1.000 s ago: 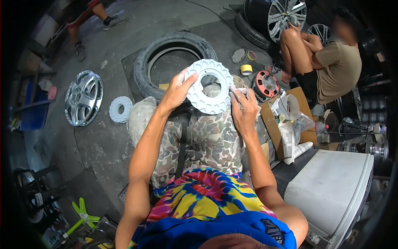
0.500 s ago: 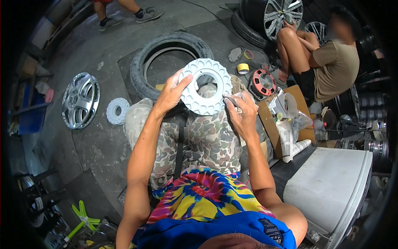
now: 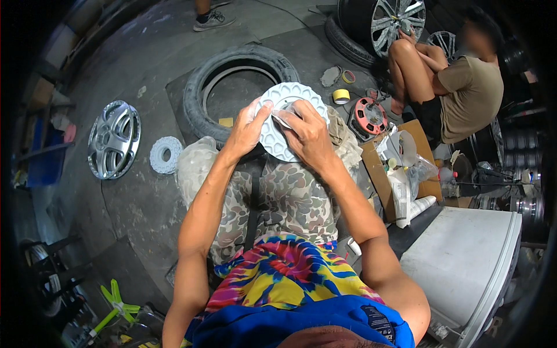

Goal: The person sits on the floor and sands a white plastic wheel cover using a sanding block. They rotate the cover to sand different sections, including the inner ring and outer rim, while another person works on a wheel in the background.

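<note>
A pale grey ring-shaped disc point(image 3: 293, 91) with scalloped hollows round its rim is held up above my lap. My left hand point(image 3: 246, 129) grips its left edge, thumb on the upper face and fingers behind. Over the disc's centre hole, my right hand point(image 3: 310, 130) is closed in a pinch on a small, thin greyish piece that looks like folded sandpaper, pressed at the hole's inner edge. The fingers partly hide this piece and most of the hole. Chalky dust coats the fingers of both hands.
A similar disc point(image 3: 166, 155) and silver wheels point(image 3: 116, 139) lie on the floor at left. Ahead is a tire point(image 3: 194, 95). Yellow tape point(image 3: 341, 96), a red reel point(image 3: 369, 115) and a cardboard box point(image 3: 429, 188) are at right, near a seated person point(image 3: 470, 93) handling a wheel.
My right hand has moved left from the disc's right edge to its centre hole. The disc has shifted slightly right. In the background, a walking person's legs have moved right.
</note>
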Demonstrator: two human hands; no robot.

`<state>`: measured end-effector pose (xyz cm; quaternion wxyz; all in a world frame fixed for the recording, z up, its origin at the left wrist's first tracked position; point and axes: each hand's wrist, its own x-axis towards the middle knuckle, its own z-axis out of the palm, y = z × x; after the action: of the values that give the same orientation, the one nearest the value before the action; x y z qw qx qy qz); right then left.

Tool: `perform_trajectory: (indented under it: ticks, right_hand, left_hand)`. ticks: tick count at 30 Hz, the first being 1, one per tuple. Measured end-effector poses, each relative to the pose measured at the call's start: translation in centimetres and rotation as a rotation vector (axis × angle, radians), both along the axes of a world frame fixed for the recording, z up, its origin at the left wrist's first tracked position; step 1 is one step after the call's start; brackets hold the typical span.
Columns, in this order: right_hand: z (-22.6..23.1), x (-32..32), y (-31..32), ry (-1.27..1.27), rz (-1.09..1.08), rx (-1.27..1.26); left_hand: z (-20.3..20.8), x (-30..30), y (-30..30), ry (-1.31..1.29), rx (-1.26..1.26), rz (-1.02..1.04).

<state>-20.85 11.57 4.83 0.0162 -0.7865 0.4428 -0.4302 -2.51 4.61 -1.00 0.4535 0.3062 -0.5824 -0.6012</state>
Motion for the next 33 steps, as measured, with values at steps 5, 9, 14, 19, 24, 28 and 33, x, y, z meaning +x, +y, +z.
perform_trajectory:
  ticks: [5,9,14,19,24,28,33]
  right_hand:
    - [1.4,-3.3,-0.9,0.257,-0.117,0.067]
    - [0.4,-4.4,2.4,0.190,-0.258,0.166]
    - [1.4,-2.1,6.9,0.001,-0.254,0.330]
    - [-0.1,-3.1,5.4,0.000,-0.334,0.163]
    - [0.1,-1.1,0.1,-0.107,-0.278,0.039]
    - [0.9,2.0,3.0,-0.130,-0.106,0.206]
    - [1.1,-2.6,7.7,0.072,-0.103,0.312]
  left_hand:
    - [2.4,0.5,0.6,-0.050,0.156,-0.103]
    - [1.8,0.4,0.8,-0.048,0.122,-0.039]
    - [1.1,0.6,0.7,-0.023,0.114,-0.021]
    - [2.0,0.4,0.9,-0.091,0.096,-0.049]
    - [1.8,0.1,0.7,-0.027,0.084,-0.078]
    - [1.4,0.4,0.7,-0.086,0.002,0.000]
    - [1.2,0.6,0.7,-0.040,0.086,-0.036]
